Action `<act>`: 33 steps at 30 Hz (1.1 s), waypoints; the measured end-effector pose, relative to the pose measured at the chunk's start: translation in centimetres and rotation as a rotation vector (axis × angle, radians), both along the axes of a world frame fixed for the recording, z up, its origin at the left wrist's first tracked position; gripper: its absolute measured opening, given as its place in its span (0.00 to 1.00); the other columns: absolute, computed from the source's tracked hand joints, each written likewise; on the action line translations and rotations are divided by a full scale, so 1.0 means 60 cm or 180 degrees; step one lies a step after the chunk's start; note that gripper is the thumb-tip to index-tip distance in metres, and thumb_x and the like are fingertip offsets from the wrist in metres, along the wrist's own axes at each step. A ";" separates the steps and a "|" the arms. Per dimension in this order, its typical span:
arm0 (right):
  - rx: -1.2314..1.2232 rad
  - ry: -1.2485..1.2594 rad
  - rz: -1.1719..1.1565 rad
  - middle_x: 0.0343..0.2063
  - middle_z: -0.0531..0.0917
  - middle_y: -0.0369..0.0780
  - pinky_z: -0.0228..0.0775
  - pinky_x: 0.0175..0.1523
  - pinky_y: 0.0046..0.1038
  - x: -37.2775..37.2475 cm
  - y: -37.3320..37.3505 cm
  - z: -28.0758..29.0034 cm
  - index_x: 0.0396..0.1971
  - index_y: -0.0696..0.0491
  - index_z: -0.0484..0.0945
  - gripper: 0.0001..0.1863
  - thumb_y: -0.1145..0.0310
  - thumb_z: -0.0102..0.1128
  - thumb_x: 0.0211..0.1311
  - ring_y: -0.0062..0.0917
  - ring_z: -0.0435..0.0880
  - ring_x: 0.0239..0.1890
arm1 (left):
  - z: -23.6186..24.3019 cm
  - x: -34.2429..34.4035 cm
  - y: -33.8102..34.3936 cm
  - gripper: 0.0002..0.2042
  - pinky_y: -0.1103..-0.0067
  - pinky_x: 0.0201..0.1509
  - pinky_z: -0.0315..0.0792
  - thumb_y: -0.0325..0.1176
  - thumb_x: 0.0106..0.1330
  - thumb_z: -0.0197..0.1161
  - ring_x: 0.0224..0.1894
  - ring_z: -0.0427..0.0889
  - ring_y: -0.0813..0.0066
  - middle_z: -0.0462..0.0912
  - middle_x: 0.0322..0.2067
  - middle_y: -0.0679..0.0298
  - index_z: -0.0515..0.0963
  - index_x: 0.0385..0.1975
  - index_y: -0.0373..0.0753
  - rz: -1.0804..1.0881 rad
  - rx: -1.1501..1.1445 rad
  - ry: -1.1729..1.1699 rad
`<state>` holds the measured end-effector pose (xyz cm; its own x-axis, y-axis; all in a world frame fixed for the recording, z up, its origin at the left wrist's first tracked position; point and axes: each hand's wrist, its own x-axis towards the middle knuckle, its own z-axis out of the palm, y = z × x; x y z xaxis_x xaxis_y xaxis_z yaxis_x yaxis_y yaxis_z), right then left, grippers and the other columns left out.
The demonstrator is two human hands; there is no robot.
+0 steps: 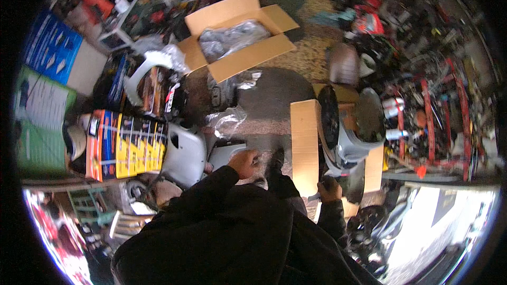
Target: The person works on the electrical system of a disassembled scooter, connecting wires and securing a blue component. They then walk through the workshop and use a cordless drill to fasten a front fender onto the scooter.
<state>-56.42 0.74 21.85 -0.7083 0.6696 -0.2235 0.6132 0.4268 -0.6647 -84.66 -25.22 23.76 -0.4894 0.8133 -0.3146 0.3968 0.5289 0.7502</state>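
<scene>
My left hand (244, 164) hangs in front of me with its fingers curled. Whatever may be in them is too small to make out. To its left are smooth grey moulded panels (184, 154). My right hand (331, 190) is closed around something dark that I cannot name. It is beside an upright cardboard piece (304, 145) and the lower end of a grey, scooter-like body part (353, 145). Farther off stands an open cardboard box (248, 62) with a bundle in clear plastic wrap (232, 38) inside.
Strapped yellow, black and orange boxes (128, 148) stand at the left. Crumpled clear plastic (227, 122) lies on the floor ahead. A white curved fender-like part (141, 76) leans at the far left. Red metal racks (429, 121) and cluttered parts line the right side.
</scene>
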 end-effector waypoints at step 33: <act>0.0487 0.0295 0.2436 0.25 0.83 0.44 0.75 0.37 0.36 -0.671 0.012 0.086 0.34 0.52 0.80 0.14 0.63 0.69 0.47 0.38 0.83 0.29 | 0.682 -0.522 -0.520 0.17 0.72 0.51 0.72 0.30 0.64 0.52 0.47 0.79 0.66 0.78 0.46 0.53 0.71 0.51 0.32 0.3289 -0.0724 0.3570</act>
